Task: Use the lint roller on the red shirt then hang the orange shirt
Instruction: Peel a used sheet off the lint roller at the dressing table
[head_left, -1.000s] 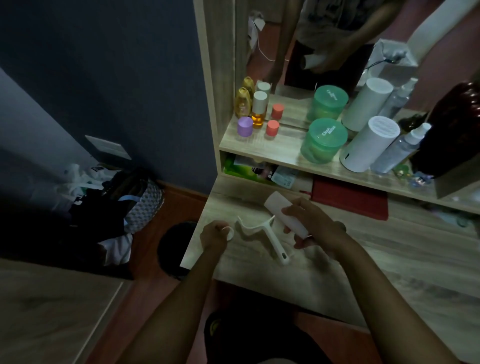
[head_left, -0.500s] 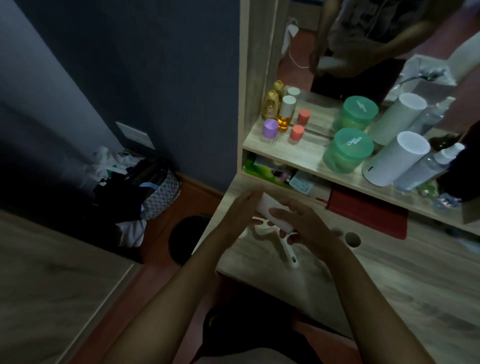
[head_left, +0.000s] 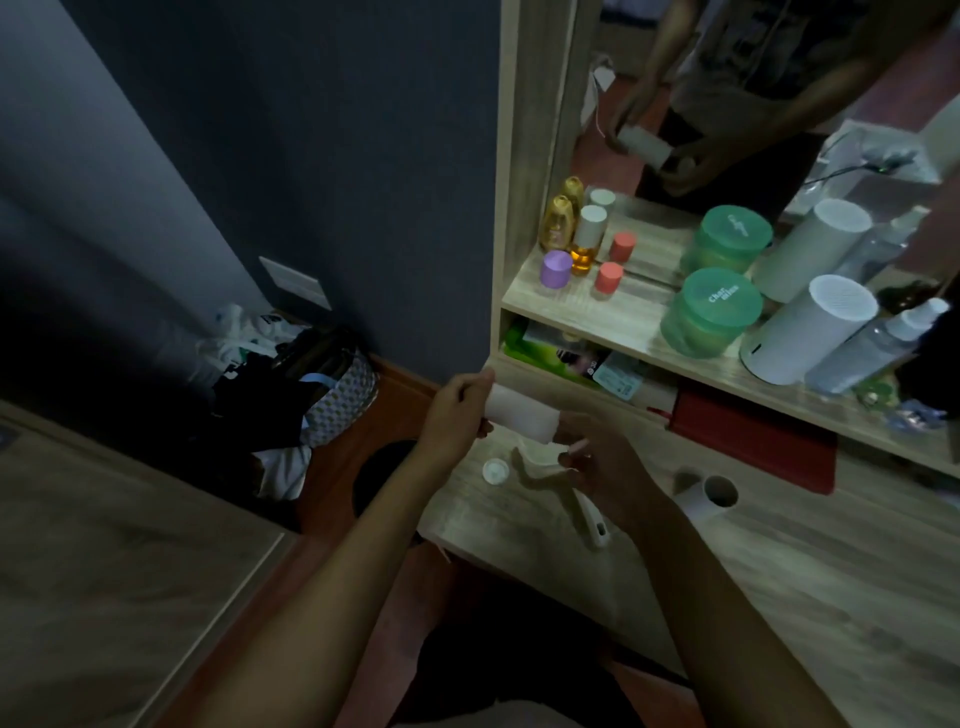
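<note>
A white lint roll (head_left: 522, 413) is held level above the wooden desk (head_left: 779, 597), between my two hands. My left hand (head_left: 457, 410) grips its left end and my right hand (head_left: 602, 467) holds its right end with the fingertips. Just below the roll, the white lint roller handle (head_left: 571, 493) lies on the desk without a roll on it. A small white round cap (head_left: 494, 471) rests on the desk left of the handle. No red or orange shirt is in view.
An empty tube (head_left: 709, 496) lies on the desk right of my right hand. The shelf (head_left: 597, 312) behind carries bottles, a green jar (head_left: 711, 312) and a white cylinder (head_left: 810, 332). Bags (head_left: 311, 384) sit on the floor at left. A mirror shows my reflection.
My left hand has let go of the small cap, which now lies on the desk, and has taken the roll's left end. The roll has risen above the handle.
</note>
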